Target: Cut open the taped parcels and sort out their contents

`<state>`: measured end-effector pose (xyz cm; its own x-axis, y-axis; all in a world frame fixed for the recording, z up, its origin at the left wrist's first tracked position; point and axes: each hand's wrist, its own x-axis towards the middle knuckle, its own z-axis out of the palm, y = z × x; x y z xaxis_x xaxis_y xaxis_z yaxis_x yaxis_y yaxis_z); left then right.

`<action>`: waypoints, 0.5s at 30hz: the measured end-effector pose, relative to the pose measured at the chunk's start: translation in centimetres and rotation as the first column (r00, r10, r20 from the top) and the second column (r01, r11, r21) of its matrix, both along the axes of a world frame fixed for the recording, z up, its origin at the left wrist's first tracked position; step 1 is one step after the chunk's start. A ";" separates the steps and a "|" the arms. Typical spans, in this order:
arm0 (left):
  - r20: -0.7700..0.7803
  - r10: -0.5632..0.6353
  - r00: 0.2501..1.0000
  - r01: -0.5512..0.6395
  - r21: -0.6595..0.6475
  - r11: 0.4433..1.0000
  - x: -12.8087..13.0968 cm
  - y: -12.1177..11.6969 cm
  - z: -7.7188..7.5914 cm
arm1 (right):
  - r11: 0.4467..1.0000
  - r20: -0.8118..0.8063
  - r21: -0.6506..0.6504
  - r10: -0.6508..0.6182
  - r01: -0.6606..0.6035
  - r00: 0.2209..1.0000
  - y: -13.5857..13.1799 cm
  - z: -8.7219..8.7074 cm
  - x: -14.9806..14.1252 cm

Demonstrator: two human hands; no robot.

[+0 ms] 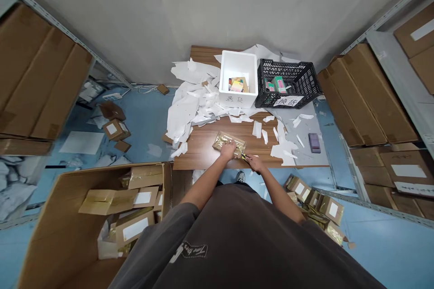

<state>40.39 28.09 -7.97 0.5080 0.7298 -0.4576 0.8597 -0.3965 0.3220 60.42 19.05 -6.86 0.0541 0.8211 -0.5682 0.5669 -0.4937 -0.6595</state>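
Note:
A small flat cardboard package (239, 142) wrapped in shiny brown tape lies near the front edge of the wooden table (203, 156). My left hand (228, 150) grips it from the near side, holding it down. In my right hand (255, 164) is a yellow and black utility knife (244, 157), its tip at the package's right end. Whether the blade touches the tape is too small to tell. Torn white paper scraps (257, 129) lie just beyond the package.
A white bin (238, 99) and a black crate (288, 99) stand at the table's back. Crumpled paper (185, 108) covers the left side; a purple pack (314, 143) lies right. A large carton (84, 171) holding opened boxes stands left; more boxes (334, 210) lie on the floor right.

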 end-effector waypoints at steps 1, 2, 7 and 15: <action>0.003 -0.004 1.000 0.004 -0.002 1.000 0.0 -0.1 0.0 | 0.999 -0.019 -0.019 -0.030 0.029 0.999 0.0 0.0 0.0; 0.007 -0.008 1.000 0.008 -0.005 1.000 -0.1 -0.1 0.1 | 0.997 -0.039 -0.038 -0.074 0.073 0.996 0.1 0.0 0.2; 0.027 0.016 1.000 -0.016 -0.020 1.000 0.0 -0.1 0.3 | 0.961 -0.092 -0.072 -0.272 0.266 0.958 1.4 0.9 2.2; 0.089 0.103 0.991 -0.107 0.041 0.993 -1.0 -0.2 0.8 | 0.979 -0.059 -0.098 -0.184 0.178 0.981 -0.4 0.6 1.4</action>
